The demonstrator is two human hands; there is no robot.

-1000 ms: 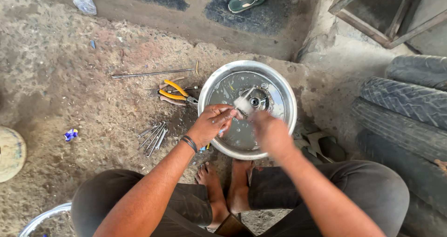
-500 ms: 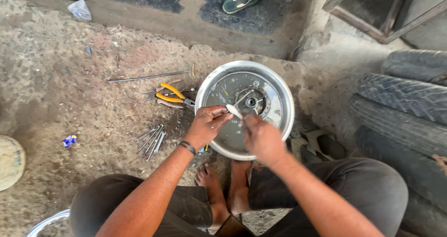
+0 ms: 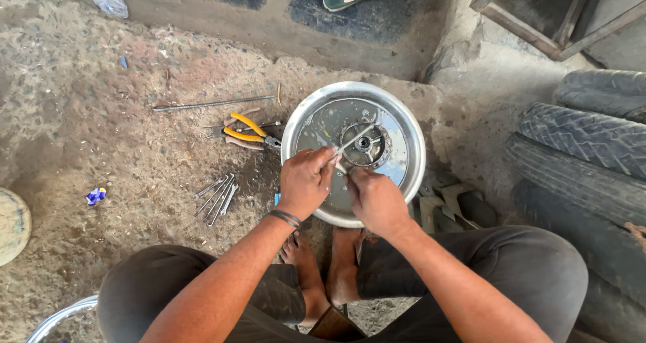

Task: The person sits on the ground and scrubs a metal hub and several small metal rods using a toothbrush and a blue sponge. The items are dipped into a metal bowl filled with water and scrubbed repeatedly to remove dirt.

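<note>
You are squatting on the dirt floor with a shiny round metal wheel disc lying flat in front of your bare feet. Your left hand is closing its grip on a thin metal spoke, fingers pinched together around its near end; the spoke is running up and right toward the hub at the disc's centre. Your right hand is resting just beside the left over the disc's near half; its grip is curled, but I cannot tell whether it is clamped on anything, since the fingers are hidden under the knuckles.

Judged from this, you are working the spoke at the hub flange. The next move is calling for a steady angle on the spoke and a firm hold on the disc so it is not sliding.

A loose bundle of spokes is lying on the floor to your left, near the disc. Yellow-handled pliers are lying just beside the rim, and a long rod beyond them. Tyres are stacked on your right.
</note>
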